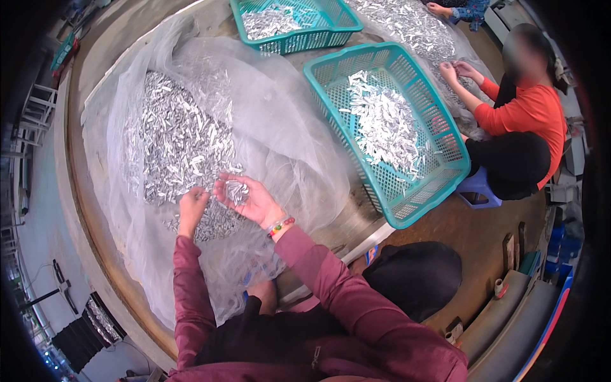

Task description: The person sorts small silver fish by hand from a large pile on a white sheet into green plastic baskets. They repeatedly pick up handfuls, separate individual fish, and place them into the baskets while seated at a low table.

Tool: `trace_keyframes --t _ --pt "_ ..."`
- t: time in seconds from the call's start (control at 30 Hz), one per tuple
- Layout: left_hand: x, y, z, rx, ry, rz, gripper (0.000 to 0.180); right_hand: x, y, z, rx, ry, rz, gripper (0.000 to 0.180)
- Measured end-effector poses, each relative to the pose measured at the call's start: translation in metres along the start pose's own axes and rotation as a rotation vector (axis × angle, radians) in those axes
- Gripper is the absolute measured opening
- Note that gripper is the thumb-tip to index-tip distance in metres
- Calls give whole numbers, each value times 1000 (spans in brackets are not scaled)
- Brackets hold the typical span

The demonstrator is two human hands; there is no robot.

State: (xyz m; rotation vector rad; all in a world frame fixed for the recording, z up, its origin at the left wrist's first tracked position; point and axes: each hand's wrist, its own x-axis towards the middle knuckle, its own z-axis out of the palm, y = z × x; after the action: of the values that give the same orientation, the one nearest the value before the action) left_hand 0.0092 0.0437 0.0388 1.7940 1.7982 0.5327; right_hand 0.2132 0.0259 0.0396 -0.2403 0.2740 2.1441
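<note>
Silvery pieces (184, 134), small and elongated, lie in a broad heap left of the frame's centre, on white mesh (286, 108) that bunches up around them. At the heap's lower right edge, the right hand (254, 200) is palm up, its fingers curled round a handful (237, 191) of the same pieces; bracelets (281, 226) (one of them with multicoloured beads) circle that wrist. Just beside it, the left hand (193, 204) has thumb and fingertips drawn close together, though whether a piece sits between them I cannot tell. Right of centre, a green basket (407, 217) holds more pieces, as does a second basket (305, 42) at the top. In the upper right sits a person in an orange top (525, 121).
</note>
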Motion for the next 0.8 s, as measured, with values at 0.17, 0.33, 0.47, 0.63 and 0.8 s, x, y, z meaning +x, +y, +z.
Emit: trace_keyframes --t 0.17,0.33,0.47,0.63,0.8 --pt "-11 44 -40 -339 -103 -33 16 -3 9 -1 25 11 79 31" --pt "-36 134 -50 56 -243 504 25 -13 24 10 43 53 92 36" --pt "-51 172 -53 -260 -76 428 33 -23 2 30 -579 88 -288 35" --pt "-18 97 -62 -260 54 136 26 -56 -66 98 215 -307 -203 36" --pt "-29 10 6 204 -51 149 43 -136 -158 140 50 -425 -622 34"
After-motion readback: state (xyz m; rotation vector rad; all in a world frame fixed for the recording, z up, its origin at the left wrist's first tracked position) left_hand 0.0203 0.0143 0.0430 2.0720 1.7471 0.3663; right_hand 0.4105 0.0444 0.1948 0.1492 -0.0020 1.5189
